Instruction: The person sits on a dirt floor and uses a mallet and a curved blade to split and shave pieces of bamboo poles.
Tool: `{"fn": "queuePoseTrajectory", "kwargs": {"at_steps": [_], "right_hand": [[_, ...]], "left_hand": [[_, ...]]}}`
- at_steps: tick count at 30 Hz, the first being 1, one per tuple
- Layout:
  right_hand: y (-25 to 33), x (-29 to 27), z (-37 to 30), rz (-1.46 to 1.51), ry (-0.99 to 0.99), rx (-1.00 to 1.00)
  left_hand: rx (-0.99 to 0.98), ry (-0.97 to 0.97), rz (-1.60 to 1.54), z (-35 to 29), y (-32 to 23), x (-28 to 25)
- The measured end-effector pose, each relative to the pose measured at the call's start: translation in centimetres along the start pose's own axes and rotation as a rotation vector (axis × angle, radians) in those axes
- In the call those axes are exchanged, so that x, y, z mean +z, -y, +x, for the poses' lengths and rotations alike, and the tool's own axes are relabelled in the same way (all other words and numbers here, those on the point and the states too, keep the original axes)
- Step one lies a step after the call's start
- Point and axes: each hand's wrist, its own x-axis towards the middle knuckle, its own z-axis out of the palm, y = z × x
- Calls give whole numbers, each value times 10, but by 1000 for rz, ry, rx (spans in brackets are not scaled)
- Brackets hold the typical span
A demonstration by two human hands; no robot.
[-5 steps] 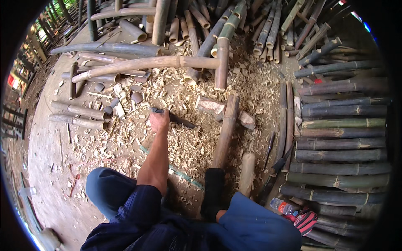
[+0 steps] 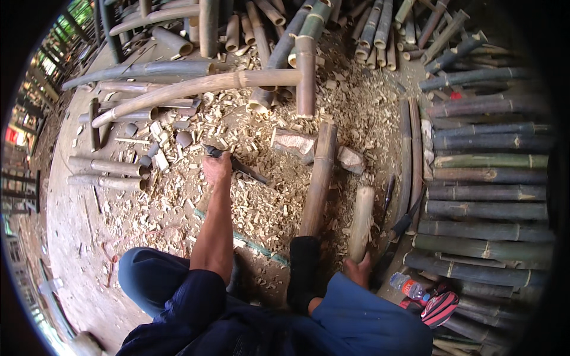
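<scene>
My left hand (image 2: 217, 171) is closed round a long dark tool (image 2: 252, 172), perhaps a chisel, held low over the wood chips. Its exact kind is hard to make out. My right hand (image 2: 358, 272) grips the near end of a pale, round wooden club (image 2: 361, 219), beside my right knee. Between the hands, a brown bamboo pole (image 2: 318, 184) rests across a rough wooden block (image 2: 294, 144), its near end against my dark-socked foot (image 2: 304, 270).
Beyond the block, a bamboo piece with a long curved arm (image 2: 202, 89) lies across the chips. Dark bamboo poles (image 2: 487, 207) line the right side. A plastic bottle (image 2: 409, 286) lies near my right knee. Two short bamboo tubes (image 2: 107, 183) lie at left.
My right hand has come into view and taken hold of the wooden club, whose far end has risen. My left hand still holds the dark tool; the whole view has shifted slightly.
</scene>
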Motion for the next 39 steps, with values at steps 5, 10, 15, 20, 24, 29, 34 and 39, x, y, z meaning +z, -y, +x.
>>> {"fn": "queuePoseTrajectory", "kwargs": {"at_steps": [5,10,15,20,24,29,34,39], "right_hand": [[36,19,22,-57,-125,-103],[21,-3,36,-124,-68,-45],[56,-60,75,-427,-296,36],[36,-45,112,-585,-231,43],[38,-46,126,-511,-234,11],[-8,-56,146,-419,-236,-198],[38,-53,120,409,81,-37],[67,-25,89,701,35,25]], "left_hand": [[46,44,-212,33,34,18],[-62,294,-650,8,5,5],[96,145,-548,28,-8,-14],[284,-124,190,86,-32,-27],[481,210,-2,46,-32,-16],[965,397,280,-108,-92,29],[1390,294,704,-91,-91,86],[1312,476,693,-107,-118,95]]}}
